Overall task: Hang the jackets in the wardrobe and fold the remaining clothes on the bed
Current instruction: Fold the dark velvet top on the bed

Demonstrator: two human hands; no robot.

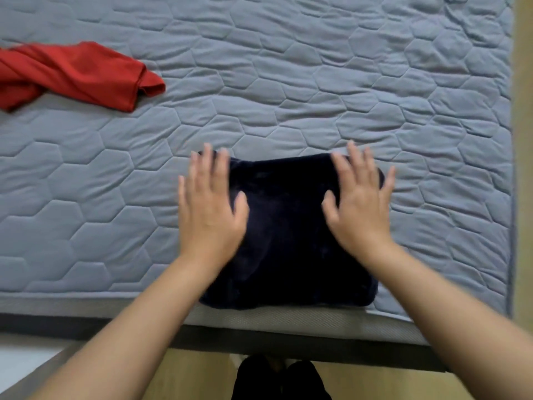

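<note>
Both palms flat, fingers spread, gripping nothing — left hand (pixel 209 209) and right hand (pixel 359 204) on the folded navy garment (pixel 288 235), so I'd smooth outward, 9 and 3 o'clock — red one (pixel 72 75) waits.

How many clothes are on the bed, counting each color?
Red clothes: 1, the crumpled red cloth
Dark navy clothes: 1, the folded navy cloth under both hands
Total: 2
</note>
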